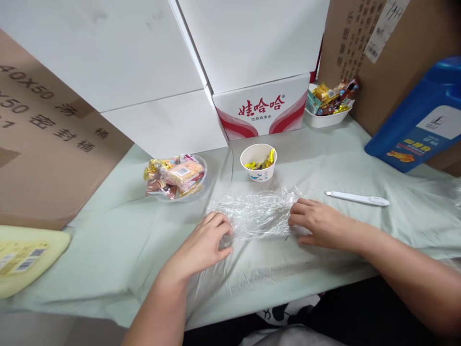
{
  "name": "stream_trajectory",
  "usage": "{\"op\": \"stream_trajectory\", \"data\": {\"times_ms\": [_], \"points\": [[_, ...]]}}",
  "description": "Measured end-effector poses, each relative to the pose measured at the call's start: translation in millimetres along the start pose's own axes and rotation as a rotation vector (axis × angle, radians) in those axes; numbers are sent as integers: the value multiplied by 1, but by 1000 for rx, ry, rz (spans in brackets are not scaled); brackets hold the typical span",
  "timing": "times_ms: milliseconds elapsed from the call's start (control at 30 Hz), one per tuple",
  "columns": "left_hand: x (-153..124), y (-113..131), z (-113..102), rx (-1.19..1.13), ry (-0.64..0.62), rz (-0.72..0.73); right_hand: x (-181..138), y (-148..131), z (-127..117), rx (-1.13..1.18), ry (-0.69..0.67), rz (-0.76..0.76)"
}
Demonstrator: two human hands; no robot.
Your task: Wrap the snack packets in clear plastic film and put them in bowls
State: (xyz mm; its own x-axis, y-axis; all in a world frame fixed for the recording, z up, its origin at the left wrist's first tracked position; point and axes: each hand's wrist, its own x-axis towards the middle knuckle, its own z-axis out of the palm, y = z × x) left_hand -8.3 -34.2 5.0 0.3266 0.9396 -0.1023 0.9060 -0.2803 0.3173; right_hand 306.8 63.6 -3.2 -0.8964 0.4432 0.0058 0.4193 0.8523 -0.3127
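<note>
A crumpled sheet of clear plastic film (260, 214) lies on the cloth between my two hands. My left hand (206, 242) rests by the film's left edge, fingers curved and thumb apart from them. At the right edge, the fingertips of my right hand (319, 223) touch the film, with the thumb spread away from the fingers. Just behind the film stands a white paper cup (261, 176) with a few yellow-wrapped sweets (267, 161) inside. To the right of my right hand lies a white utility knife (356, 198).
A clear bowl (201, 185) of wrapped snacks sits at left, a white tub (326, 120) of snacks at back right. White cartons (266, 113) stand behind. Brown boxes (43, 144), a blue bottle (410, 125) and a yellow-green container (54, 240) flank the pale green cloth (126, 254).
</note>
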Motion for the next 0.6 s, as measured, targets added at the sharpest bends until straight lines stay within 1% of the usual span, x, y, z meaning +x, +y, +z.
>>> {"op": "stream_trajectory", "data": {"times_ms": [67, 100, 233, 300, 367, 467, 533, 600], "points": [[0, -1, 0, 0, -23, -19, -1, 3, -3, -3, -74, 5], [1, -3, 1, 8, -14, -32, 0, 4, -3, -20, -89, 16], [2, -10, -1, -12, 48, -36, -2, 6, -6, -85, -86, 41], [1, -13, -4, -84, 50, -8, -7, 6, -12, -24, -94, 38], [-1, -14, -7, -161, 34, -28, -14, 7, -19, 95, -123, 60], [-1, -16, -8, -217, 59, -167, -20, 12, -28, 241, -157, 187], [3, -19, -3, -236, 135, -251, -19, 16, -28, 260, -144, 300], [10, -23, 5, -234, 243, -304, -13, 19, -25, 232, -128, 410]]}}
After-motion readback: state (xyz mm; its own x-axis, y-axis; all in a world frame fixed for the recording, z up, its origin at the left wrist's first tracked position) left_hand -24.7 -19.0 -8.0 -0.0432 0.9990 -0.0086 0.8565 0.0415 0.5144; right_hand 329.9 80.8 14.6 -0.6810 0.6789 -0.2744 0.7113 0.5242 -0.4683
